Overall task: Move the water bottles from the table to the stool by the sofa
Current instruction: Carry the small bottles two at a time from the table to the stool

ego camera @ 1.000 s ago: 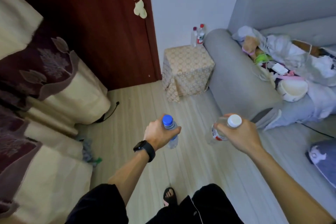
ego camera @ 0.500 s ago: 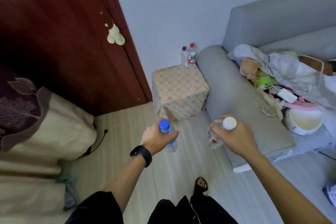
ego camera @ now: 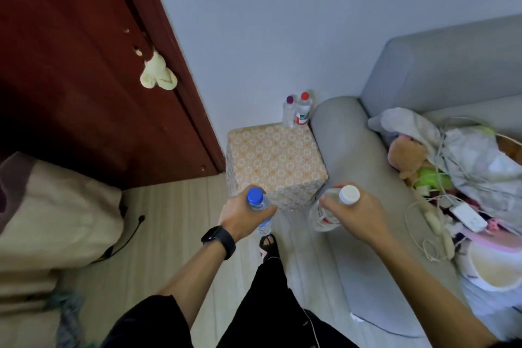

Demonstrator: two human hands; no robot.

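Observation:
My left hand (ego camera: 244, 215) grips a clear water bottle with a blue cap (ego camera: 255, 196) by its neck. My right hand (ego camera: 356, 216) grips a second clear bottle with a white cap (ego camera: 349, 194) and a red-and-white label. Both hands hover just in front of the near edge of the square stool with a yellow patterned cover (ego camera: 275, 158), which stands against the grey sofa's armrest (ego camera: 347, 155). Two bottles stand on the stool's far right corner, one with a purple cap (ego camera: 289, 113) and one with a red cap (ego camera: 302, 110).
A dark red door (ego camera: 84, 65) with a pale cloth hanging on it is at the left. A cream cushion (ego camera: 56, 212) lies at the lower left with a black cable beside it. Clothes, a plush toy and white cables cover the sofa seat (ego camera: 452, 178).
I have walked closer to the stool, which now looms larger just beyond my hands. Both hands still hold their bottles the same way.

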